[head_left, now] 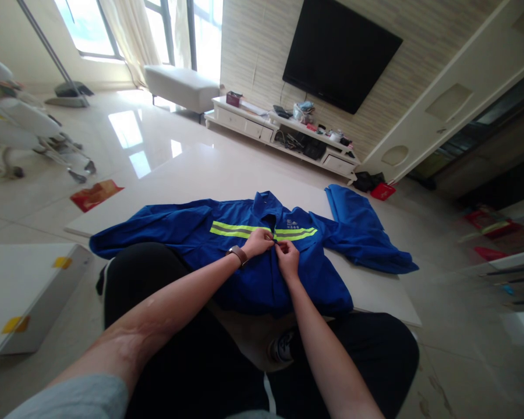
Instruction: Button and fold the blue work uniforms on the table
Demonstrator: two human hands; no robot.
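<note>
A blue jacket (248, 279) with yellow-green and grey reflective strips lies spread front side up on a pale board (375, 291), its sleeves out to both sides. At the middle of its chest, my left hand (258, 242) pinches the front edge beside the strip. Just to the right, my right hand (288, 257) has its fingers closed on the same front opening, a little lower. Both hands nearly touch. The collar stands above them. A folded blue cloth (353, 209) lies beyond the right sleeve.
A white box (26, 291) with yellow tabs stands at the left, near a red packet (96, 195). Farther back are a low TV cabinet (283, 131), a grey bench (181, 87) and a wheeled white chair (21, 122). My knees flank the jacket's near edge.
</note>
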